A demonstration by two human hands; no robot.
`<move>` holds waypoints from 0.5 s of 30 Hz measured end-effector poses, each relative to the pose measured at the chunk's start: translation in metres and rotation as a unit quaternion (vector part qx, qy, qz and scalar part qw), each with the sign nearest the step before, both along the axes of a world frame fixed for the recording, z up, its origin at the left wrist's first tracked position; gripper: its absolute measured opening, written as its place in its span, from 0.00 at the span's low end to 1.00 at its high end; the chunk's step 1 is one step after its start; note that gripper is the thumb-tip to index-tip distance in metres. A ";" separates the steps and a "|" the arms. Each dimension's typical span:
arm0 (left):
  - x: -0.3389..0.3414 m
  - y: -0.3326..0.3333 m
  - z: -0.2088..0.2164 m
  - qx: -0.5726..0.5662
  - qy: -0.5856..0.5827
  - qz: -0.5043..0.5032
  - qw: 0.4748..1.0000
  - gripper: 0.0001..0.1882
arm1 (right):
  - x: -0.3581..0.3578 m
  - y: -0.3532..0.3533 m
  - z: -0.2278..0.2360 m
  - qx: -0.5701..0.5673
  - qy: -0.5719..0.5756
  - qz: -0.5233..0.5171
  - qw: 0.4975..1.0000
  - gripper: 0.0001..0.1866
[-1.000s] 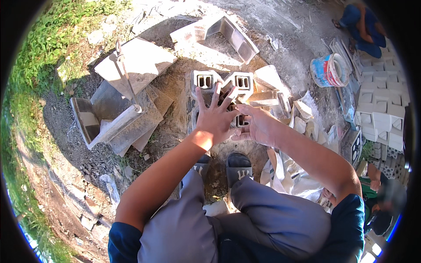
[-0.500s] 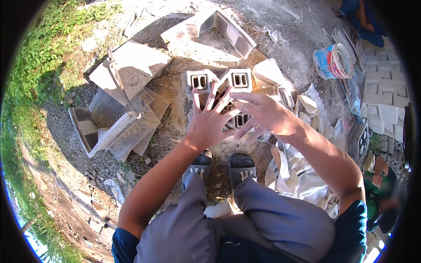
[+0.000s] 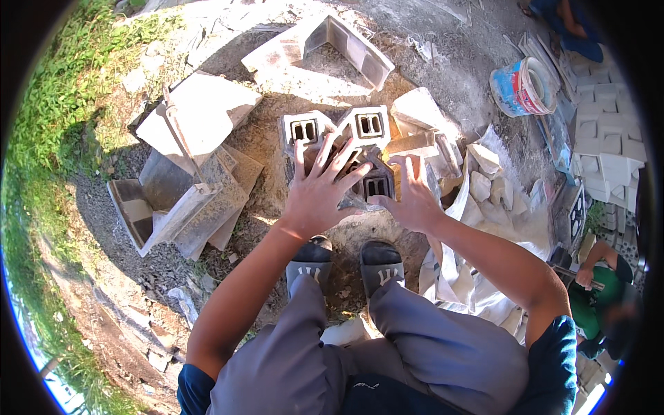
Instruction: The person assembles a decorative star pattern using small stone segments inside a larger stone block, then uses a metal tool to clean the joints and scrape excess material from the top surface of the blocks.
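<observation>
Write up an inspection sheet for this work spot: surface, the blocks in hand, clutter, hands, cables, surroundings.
Surface: bare dirt ground, gritty and sunlit.
Job's things: grey hollow concrete blocks clustered on the ground, openings facing up.
Clutter: broken grey concrete slabs, white rubble chunks, crumpled white sacks.
Hands: left hand spread flat over the blocks; right hand open beside it; neither hand's fingers closed on anything.
Cables: nothing seen.
Surroundings: green grass at left, blue and white plastic bucket, stacked pale blocks at right, another person in a green top.

Three hollow blocks (image 3: pixel 364 124) (grey, clustered), one bucket (image 3: pixel 520 86), two sandals (image 3: pixel 380 263).
</observation>
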State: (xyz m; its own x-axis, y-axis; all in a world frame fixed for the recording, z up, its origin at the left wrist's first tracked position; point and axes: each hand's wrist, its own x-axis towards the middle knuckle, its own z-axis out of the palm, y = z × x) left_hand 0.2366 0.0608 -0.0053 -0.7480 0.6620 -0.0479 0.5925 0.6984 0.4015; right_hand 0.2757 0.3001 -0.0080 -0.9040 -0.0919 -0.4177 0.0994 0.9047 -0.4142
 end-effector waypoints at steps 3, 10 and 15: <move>0.000 -0.002 -0.002 -0.006 -0.015 0.004 1.000 0.43 | -0.008 -0.001 0.004 -0.065 -0.183 -0.090 0.977 0.60; -0.003 0.011 0.006 -0.020 0.023 -0.012 0.999 0.44 | -0.001 0.020 -0.050 -0.117 -0.074 -0.079 0.987 0.68; 0.000 0.000 0.003 -0.029 0.013 -0.001 1.000 0.44 | -0.008 -0.003 0.005 -0.095 -0.204 -0.178 0.958 0.63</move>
State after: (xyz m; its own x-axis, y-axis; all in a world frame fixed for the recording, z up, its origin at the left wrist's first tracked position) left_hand 0.2361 0.0611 -0.0025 -0.7487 0.6596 -0.0664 0.6028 0.7191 0.3458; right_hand 0.2681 0.2967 -0.0028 -0.6573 0.0828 -0.7490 0.5770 0.6947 -0.4295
